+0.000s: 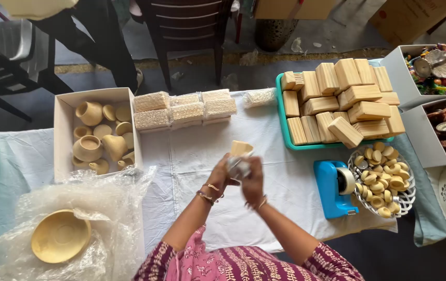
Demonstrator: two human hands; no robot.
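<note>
Both my hands meet above the middle of the white-clothed table point(192, 151). My left hand point(219, 177) and my right hand point(253, 179) together grip a small cream wooden piece point(240, 149) with a bit of clear wrapping point(237, 165) bunched below it. Bangles sit on both wrists. What lies inside the wrapping is hidden by my fingers.
A white box of small cream pots point(98, 136) stands at left, a cream bowl point(60, 235) lies on crumpled plastic. Wrapped packets point(184, 109) lie at the back. A teal tray of wooden blocks point(340, 104), a blue tape dispenser point(335, 187), a dish of small cups point(384, 179) and grey boxes point(431, 73) stand right.
</note>
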